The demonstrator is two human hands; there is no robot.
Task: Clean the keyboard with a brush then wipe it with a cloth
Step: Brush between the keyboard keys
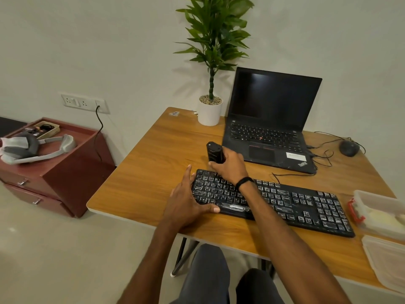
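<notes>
Both arms are bare along their whole visible length, from the left grip (188, 205) and the right grip (230, 164) back to the lower edge of the view. Neither the left forearm (157, 255) nor the right forearm (291, 240) has any cloth on it. A narrow black wristband (244, 182) fits snugly round the right wrist, at about 5 o'clock from the right grip. It is smooth, with a faint sheen on its upper face. At 6 o'clock in the view, plain blue-grey trousers (206, 273) cover both thighs. The cloth lies in soft folds and looks darker on the right leg.
</notes>
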